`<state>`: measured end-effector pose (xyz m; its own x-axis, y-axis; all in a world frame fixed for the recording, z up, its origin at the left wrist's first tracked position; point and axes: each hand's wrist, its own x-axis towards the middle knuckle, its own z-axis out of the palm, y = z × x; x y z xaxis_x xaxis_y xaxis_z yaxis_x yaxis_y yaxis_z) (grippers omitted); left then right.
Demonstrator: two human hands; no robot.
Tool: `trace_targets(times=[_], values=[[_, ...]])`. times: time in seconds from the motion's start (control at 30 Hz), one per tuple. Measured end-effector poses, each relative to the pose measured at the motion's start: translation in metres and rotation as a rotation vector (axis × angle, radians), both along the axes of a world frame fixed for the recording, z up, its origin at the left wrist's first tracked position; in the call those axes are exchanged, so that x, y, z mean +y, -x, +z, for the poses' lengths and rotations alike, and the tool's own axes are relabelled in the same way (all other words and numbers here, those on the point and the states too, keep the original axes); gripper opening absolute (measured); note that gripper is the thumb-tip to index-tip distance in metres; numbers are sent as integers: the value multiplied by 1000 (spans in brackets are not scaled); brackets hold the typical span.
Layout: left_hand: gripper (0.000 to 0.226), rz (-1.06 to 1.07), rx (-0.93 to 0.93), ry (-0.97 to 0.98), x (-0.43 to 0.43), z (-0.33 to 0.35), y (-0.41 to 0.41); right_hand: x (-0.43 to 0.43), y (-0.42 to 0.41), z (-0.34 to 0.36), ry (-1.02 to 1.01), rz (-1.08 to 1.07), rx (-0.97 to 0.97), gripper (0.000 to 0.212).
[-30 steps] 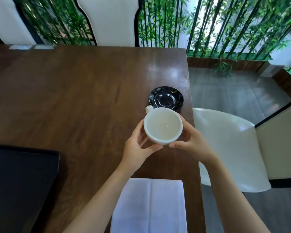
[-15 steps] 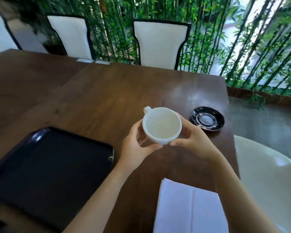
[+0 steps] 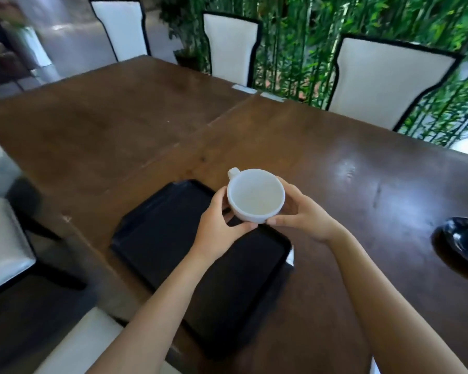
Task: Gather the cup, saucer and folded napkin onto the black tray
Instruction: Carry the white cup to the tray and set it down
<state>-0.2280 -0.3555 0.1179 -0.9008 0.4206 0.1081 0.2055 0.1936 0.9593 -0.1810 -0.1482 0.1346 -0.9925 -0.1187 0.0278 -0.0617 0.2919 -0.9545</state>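
I hold a white cup (image 3: 256, 194) in the air with both hands, its handle pointing away from me. My left hand (image 3: 219, 228) cradles its left side and my right hand (image 3: 305, 215) its right side. The cup hangs over the far right part of the black tray (image 3: 170, 238), which lies on the dark wooden table near its front edge. The black saucer (image 3: 464, 242) rests on the table at the far right, cut off by the frame's edge. Only a white sliver (image 3: 373, 367) shows at the bottom edge, perhaps the napkin.
The long wooden table (image 3: 119, 125) stretches away to the left and back. White chairs with black trim (image 3: 384, 82) stand along its far side before bamboo plants. Another white chair seat (image 3: 84, 344) sits below the tray's near edge, and one (image 3: 3, 241) at left.
My view and both hands have swung left with the cup. The cup now hangs over the tray, the saucer has slid to the far right and the napkin has nearly left the frame.
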Motion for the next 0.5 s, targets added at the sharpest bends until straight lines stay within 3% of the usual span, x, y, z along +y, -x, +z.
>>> trace_targets(times=[0.3, 0.5], values=[[81, 184, -82, 110, -54, -59, 62, -65, 91, -49, 84, 209, -199, 84], [82, 244, -151, 138, -63, -93, 83, -78, 121, -88, 124, 134, -365, 91]])
